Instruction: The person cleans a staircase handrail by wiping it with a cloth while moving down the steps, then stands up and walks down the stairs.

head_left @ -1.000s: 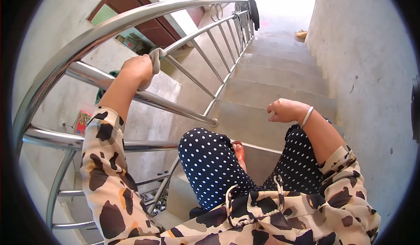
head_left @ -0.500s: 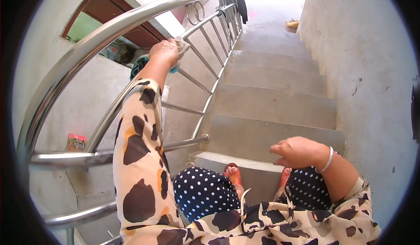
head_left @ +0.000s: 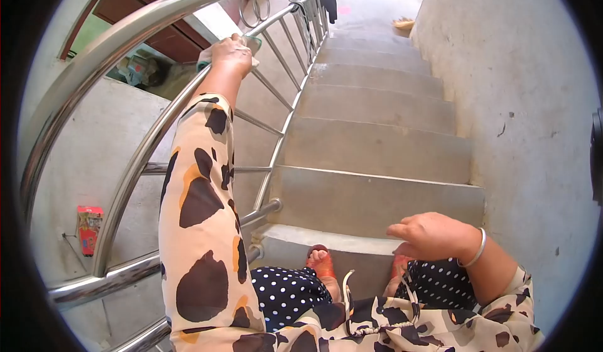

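Observation:
My left hand (head_left: pixel 231 56) reaches forward and is closed around a pale cloth with teal parts (head_left: pixel 254 43), pressed on the lower steel rail (head_left: pixel 135 176) of the stair railing. Parts of the cloth show at both sides of my fingers; the rest is under my palm. My right hand (head_left: pixel 433 234), with a pale bangle (head_left: pixel 477 248) at its wrist, hangs in front of my right knee. Its fingers are loosely curled together, and nothing shows in them. It touches no part of the railing or the wall.
Concrete steps (head_left: pixel 377 144) lead away in front of my feet (head_left: pixel 321 261). A thick curved handrail (head_left: pixel 88 56) runs along the left, a plain wall (head_left: pixel 509 100) along the right. Dark cloth (head_left: pixel 328 0) hangs at the railing's far end. A straw-coloured object (head_left: pixel 403 24) lies far down.
My left hand has moved slightly up and left in view with the cloth along the lower rail. The view has shifted, and my right hand sits a little lower in it.

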`<move>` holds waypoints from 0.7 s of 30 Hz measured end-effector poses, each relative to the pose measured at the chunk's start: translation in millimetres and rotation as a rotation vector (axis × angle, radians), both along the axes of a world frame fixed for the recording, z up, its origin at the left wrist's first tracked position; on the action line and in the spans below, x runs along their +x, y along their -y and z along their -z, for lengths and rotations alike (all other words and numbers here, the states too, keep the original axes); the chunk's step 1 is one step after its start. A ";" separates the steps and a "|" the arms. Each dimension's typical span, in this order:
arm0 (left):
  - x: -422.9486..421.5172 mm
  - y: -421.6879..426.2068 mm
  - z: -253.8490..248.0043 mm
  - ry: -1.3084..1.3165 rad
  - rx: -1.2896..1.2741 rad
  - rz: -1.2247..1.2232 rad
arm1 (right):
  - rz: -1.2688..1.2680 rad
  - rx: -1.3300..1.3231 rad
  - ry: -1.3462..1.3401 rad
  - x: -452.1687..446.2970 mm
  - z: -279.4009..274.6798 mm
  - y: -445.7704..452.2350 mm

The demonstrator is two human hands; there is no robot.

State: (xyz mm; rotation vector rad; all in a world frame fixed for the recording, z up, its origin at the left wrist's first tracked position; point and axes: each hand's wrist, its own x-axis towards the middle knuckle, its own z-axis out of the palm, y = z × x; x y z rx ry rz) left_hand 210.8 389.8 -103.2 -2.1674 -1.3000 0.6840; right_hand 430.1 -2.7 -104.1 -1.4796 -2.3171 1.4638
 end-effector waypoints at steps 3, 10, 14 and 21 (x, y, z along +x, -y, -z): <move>0.1 6.8 -1.6 0.089 -0.009 -0.048 | 0.007 0.066 0.010 7.3 24.3 -13.7; -15.7 2.3 -13.1 0.251 -0.154 -0.160 | 0.051 0.094 0.115 45.6 69.2 -73.6; -24.0 14.0 -33.0 0.221 -0.226 -0.095 | 0.043 0.088 0.182 66.9 102.8 -118.4; -47.4 82.4 -81.8 0.250 -0.238 -0.286 | 0.022 0.201 0.233 68.6 114.2 -136.3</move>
